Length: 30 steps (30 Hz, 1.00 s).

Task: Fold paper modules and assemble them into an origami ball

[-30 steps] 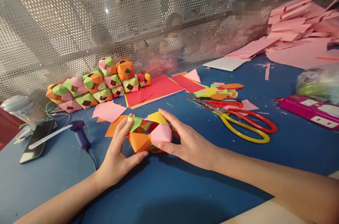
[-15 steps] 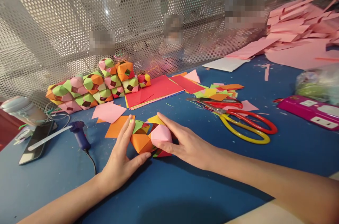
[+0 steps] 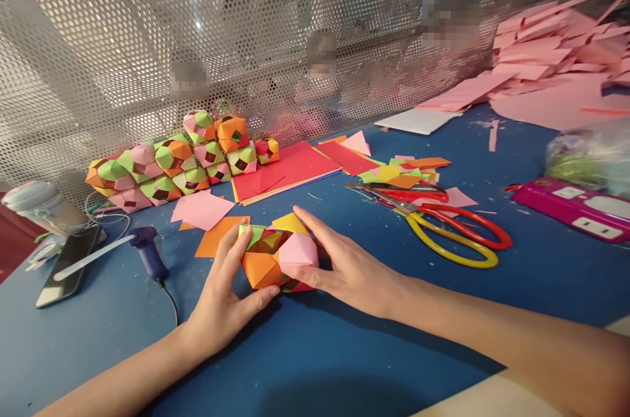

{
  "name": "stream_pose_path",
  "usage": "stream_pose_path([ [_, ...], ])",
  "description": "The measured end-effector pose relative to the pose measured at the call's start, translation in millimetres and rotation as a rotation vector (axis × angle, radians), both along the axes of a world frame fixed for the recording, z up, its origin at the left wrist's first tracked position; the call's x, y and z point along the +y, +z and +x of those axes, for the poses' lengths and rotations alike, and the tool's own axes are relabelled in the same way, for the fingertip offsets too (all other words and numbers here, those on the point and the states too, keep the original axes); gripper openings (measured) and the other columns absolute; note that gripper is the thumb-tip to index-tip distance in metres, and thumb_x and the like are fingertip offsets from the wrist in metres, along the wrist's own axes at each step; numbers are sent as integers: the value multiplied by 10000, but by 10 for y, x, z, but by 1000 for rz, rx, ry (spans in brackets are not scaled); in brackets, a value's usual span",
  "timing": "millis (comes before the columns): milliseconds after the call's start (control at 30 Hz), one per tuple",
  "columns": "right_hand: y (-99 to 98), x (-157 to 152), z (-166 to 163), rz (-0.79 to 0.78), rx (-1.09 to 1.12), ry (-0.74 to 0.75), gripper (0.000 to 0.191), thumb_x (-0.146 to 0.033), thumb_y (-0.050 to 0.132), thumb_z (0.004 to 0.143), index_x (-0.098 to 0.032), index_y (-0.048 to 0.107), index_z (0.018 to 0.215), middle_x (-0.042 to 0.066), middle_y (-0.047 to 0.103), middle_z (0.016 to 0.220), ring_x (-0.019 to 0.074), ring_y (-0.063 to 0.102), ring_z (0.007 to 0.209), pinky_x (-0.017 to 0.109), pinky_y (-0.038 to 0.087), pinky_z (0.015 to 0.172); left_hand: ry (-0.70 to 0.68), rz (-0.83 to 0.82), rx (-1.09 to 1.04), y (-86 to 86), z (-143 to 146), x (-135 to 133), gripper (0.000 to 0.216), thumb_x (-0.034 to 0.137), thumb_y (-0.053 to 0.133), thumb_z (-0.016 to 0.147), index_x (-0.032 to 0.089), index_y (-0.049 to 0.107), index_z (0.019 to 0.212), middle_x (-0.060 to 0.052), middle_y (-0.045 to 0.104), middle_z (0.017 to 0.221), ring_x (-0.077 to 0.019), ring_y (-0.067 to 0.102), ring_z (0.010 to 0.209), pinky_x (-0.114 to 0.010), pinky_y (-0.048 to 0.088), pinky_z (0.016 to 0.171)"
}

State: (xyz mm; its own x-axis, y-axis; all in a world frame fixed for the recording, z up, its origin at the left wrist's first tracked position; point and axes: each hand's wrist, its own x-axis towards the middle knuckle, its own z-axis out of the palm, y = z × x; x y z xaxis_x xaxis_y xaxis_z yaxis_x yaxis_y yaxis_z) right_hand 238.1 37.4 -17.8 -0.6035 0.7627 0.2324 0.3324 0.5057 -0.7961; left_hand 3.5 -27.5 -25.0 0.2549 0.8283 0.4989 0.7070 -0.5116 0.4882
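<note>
A folded paper ball [image 3: 262, 268] with orange, pink, yellow, green and red faces rests on the blue table between my two hands. My left hand [image 3: 224, 282] is wrapped round its left side, thumb low in front and fingers along the back left. On the right, my right hand [image 3: 342, 266] grips it, with the thumb under the pink face and the index finger by the yellow one. Beyond my left hand lie orange paper [image 3: 216, 238] and pink paper sheets [image 3: 203, 209]. The ball's underside is hidden.
Finished paper balls [image 3: 174, 154] are stacked at the back left. A blue glue gun [image 3: 150, 256], a phone [image 3: 63, 279] and a cup [image 3: 42, 207] stand at left. Scissors [image 3: 455, 256], paper scraps [image 3: 401, 171] and a magenta power strip [image 3: 566, 203] lie right. A perforated metal screen [image 3: 275, 16] closes the back.
The paper ball's left part has shifted slightly towards its right part, and the gap between them looks narrower. Both hands keep nearly the same place and hold.
</note>
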Motion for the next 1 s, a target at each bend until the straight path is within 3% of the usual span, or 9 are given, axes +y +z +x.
stream_pose_path([
  [200,-9,13,13,26,5,18,946,-643,565,823,-157,183,1539,147,249,1580,295,266,1450,516,273,1166,-33,69,11,34,2,27,839,291,705,825,432,216,1493,-79,327,1480,-307,315,1414,-513,384,1111],
  [333,-11,13,15,9,62,-9,887,-605,583,835,-215,203,1536,133,298,1567,312,329,1423,539,313,1143,-21,32,-72,23,-15,41,777,283,698,830,421,286,1474,-80,344,1461,-298,346,1394,-513,383,1111],
  [467,7,-2,1,-65,78,3,904,-614,574,837,-191,190,1537,141,314,1558,318,340,1416,539,320,1142,-35,-31,-148,-6,-33,45,744,282,721,810,389,358,1450,-78,330,1521,-305,303,1432,-508,333,1144],
  [667,26,-23,-4,-76,91,14,915,-618,582,829,-185,192,1536,136,303,1564,318,331,1421,537,318,1144,-70,-63,-166,3,-36,50,710,325,748,781,361,435,1417,-76,472,1435,-304,412,1364,-500,370,1120],
  [1000,-27,23,40,-45,117,-10,881,-584,591,843,-222,191,1539,138,414,1503,321,350,1411,549,323,1137,-61,-39,-282,41,-37,73,660,312,738,790,358,460,1387,-88,452,1388,-299,427,1317,-518,397,1089],
])
